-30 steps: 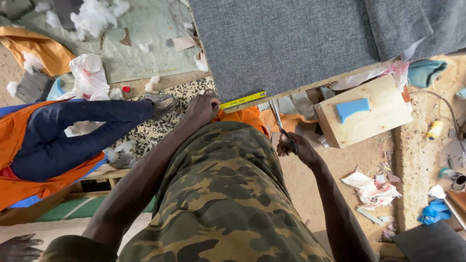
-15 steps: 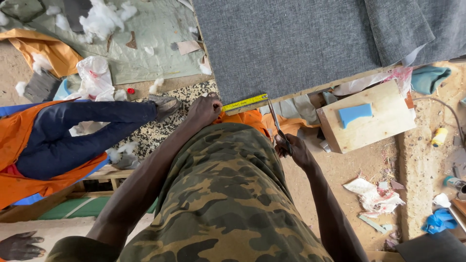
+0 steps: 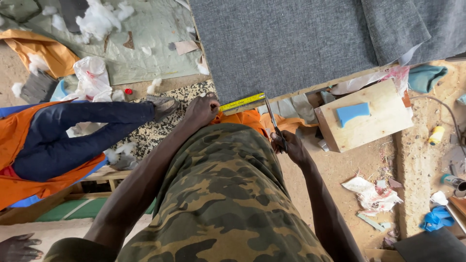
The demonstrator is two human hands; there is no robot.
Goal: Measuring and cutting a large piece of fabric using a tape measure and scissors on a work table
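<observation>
Left hand (image 3: 201,110) pressed down on the near edge of the grey fabric (image 3: 291,43), fingers curled over the end of a yellow tape measure (image 3: 241,102) lying flat along that edge. Right hand (image 3: 290,145) closed around the handles of scissors (image 3: 273,119), blades pointing up to touch the fabric edge just beside the tape's far end. Fabric spread over the counter, hanging toward the camouflage-clad body. Wooden block (image 3: 366,119) with a blue foam piece (image 3: 353,112) to the right. Another person's leg in dark trousers (image 3: 82,128) at left.
</observation>
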